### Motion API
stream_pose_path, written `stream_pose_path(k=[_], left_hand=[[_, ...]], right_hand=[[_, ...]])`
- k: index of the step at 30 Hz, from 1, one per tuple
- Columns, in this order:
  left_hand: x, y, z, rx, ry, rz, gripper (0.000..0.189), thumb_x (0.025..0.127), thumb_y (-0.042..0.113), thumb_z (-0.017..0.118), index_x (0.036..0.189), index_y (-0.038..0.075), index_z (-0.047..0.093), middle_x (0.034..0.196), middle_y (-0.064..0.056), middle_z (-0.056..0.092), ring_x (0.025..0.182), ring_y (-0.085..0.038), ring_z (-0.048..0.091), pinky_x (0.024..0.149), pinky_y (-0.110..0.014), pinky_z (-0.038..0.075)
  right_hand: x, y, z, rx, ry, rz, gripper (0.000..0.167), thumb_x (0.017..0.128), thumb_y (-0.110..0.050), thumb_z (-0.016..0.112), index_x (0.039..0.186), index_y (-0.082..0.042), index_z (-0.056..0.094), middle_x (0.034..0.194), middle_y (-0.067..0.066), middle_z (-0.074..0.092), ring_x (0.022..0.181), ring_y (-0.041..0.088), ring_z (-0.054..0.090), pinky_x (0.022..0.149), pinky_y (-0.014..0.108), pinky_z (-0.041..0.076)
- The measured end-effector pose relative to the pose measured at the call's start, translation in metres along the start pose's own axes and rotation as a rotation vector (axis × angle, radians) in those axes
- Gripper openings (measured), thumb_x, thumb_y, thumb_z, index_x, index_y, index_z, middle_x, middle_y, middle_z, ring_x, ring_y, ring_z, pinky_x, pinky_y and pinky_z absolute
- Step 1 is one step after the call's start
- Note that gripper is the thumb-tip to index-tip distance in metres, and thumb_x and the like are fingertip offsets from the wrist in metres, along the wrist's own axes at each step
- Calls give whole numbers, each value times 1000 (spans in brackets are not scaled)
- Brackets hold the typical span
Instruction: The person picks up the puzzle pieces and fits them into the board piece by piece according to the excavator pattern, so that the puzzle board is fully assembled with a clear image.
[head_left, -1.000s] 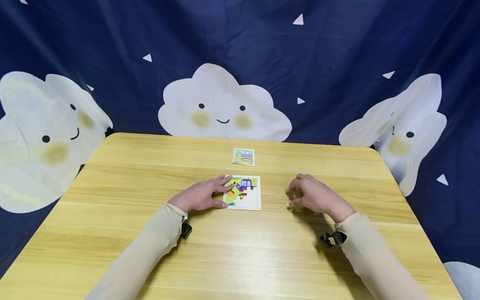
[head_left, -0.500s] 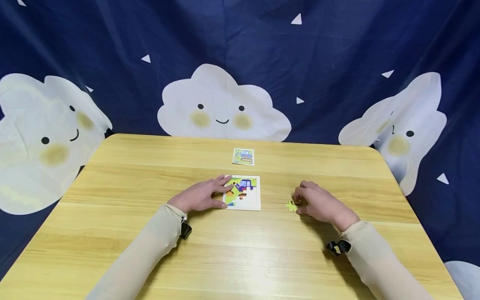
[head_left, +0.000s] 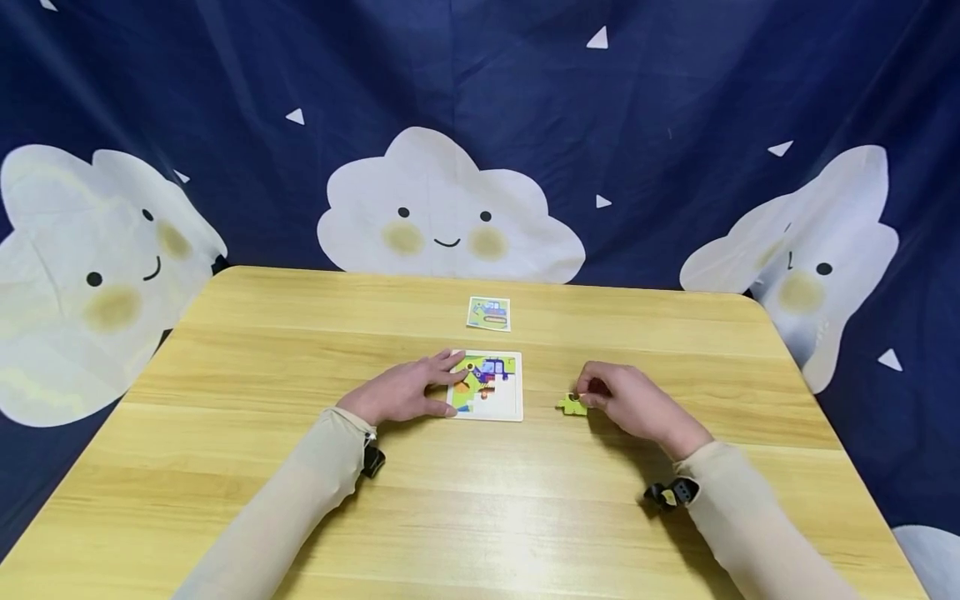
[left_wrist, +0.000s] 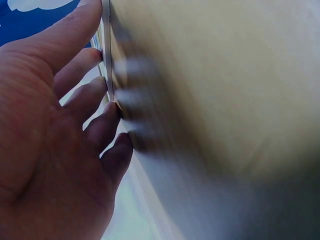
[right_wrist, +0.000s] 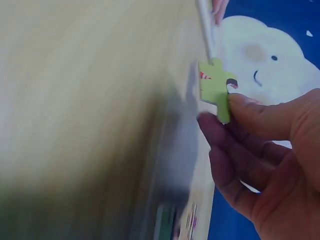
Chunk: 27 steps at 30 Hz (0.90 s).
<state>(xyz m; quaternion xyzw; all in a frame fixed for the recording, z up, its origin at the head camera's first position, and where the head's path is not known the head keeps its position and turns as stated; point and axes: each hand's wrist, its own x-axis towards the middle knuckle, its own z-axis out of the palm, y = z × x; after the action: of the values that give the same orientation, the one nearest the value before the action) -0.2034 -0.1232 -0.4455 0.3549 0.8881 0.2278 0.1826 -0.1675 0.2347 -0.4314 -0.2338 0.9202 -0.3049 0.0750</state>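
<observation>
A white-framed jigsaw board (head_left: pixel 510 404) lies on the table, partly filled with a digger picture; its lower right part shows bare white. My left hand (head_left: pixel 403 390) rests on the board's left side, fingers spread and fairly straight, hiding part of that edge. To the right of the board, my right hand (head_left: pixel 633 404) pinches a yellow-green jigsaw piece (head_left: pixel 572 405) between thumb and fingers. In the right wrist view the piece (right_wrist: pixel 214 87) is held off the table and carries small red and dark marks.
A small picture card (head_left: pixel 489 313) of a blue digger lies behind the board on the wooden table (head_left: pixel 420 517). Blurred coloured items (right_wrist: pixel 167 222) lie low in the right wrist view. A dark blue cloth (head_left: pixel 517 100) with clouds hangs beyond the table.
My right hand has gripped the yellow-green jigsaw piece and moved slightly left toward the board with it. My left hand has stayed on the board.
</observation>
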Motion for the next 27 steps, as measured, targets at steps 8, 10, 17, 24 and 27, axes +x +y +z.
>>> stream_pose_path(k=[8, 10, 17, 24, 27], left_hand=[[0, 0, 0, -17, 5, 8, 66, 91, 35, 70, 147, 8, 45, 160, -7, 21, 147, -28, 14, 115, -52, 18], [1, -1, 0, -19, 5, 9, 66, 91, 35, 70, 147, 8, 45, 160, -7, 21, 147, -28, 14, 115, -52, 18], [2, -1, 1, -18, 3, 7, 66, 91, 34, 70, 146, 9, 46, 160, -6, 21, 147, -27, 14, 115, -51, 18], [2, -3, 1, -13, 6, 7, 65, 91, 34, 71, 146, 9, 46, 160, -6, 21, 147, -27, 15, 115, -51, 19], [2, -2, 1, -14, 4, 10, 65, 91, 33, 71, 146, 9, 46, 160, -6, 21, 147, -27, 14, 115, -50, 18]], right_hand=[[27, -32, 12, 273, -8, 60, 12, 93, 2, 64, 88, -9, 63, 91, 2, 68, 73, 17, 65, 65, 34, 56], [35, -40, 19, 340, -18, 76, 12, 92, 5, 63, 88, -6, 63, 89, 6, 66, 72, 20, 67, 65, 36, 57], [57, -55, 43, 433, -30, 57, 14, 89, 12, 63, 85, -1, 65, 83, 9, 64, 71, 24, 67, 64, 35, 58], [71, -63, 55, 266, -23, 43, 16, 88, 5, 68, 81, -9, 68, 80, -3, 68, 74, 12, 62, 67, 28, 53], [75, -64, 58, 270, -38, 42, 16, 88, 7, 67, 81, -8, 69, 80, -3, 68, 74, 11, 62, 67, 27, 53]])
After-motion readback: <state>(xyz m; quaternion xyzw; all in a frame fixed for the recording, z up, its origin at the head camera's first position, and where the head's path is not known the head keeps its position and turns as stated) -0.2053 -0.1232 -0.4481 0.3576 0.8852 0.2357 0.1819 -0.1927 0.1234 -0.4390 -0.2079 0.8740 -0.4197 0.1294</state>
